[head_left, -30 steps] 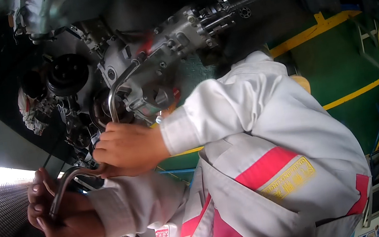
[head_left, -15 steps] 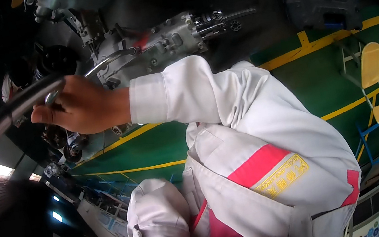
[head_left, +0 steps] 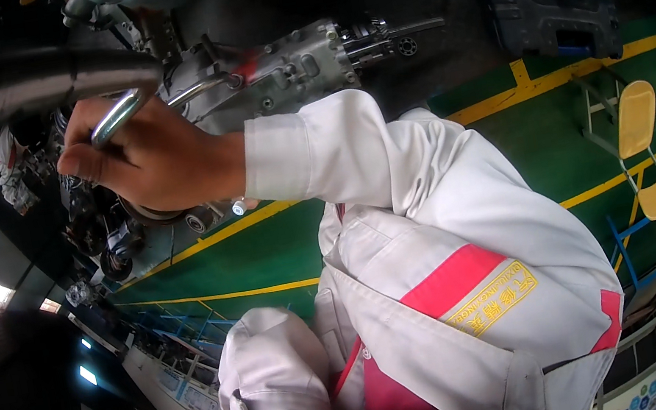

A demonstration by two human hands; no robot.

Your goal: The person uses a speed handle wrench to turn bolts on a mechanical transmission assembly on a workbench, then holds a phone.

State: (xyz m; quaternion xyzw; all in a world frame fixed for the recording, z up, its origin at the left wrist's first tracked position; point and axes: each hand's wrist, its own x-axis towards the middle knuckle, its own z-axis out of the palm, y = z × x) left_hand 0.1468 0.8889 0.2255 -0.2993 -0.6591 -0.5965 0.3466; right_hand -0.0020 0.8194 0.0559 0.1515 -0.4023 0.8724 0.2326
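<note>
1. A green floor (head_left: 441, 157) with yellow lines is seen behind; a yellow chair (head_left: 636, 120) is placed at the right.
2. A bent metal crank (head_left: 117, 118) is held in the right hand (head_left: 162, 158), above the left end of a grey metal casing (head_left: 298, 68); its far end is directed to the casing, near a red patch.
3. The left hand lies outside the view, so its state cannot be told; only its sleeve (head_left: 272, 368) and wrist are shown.
4. The blurred dark bar (head_left: 58, 74) near the camera is perhaps the crank's own end.
5. The crank is judged stiff, rather heavy and slightly slippery, being polished; it is best gripped at the bend.
</note>
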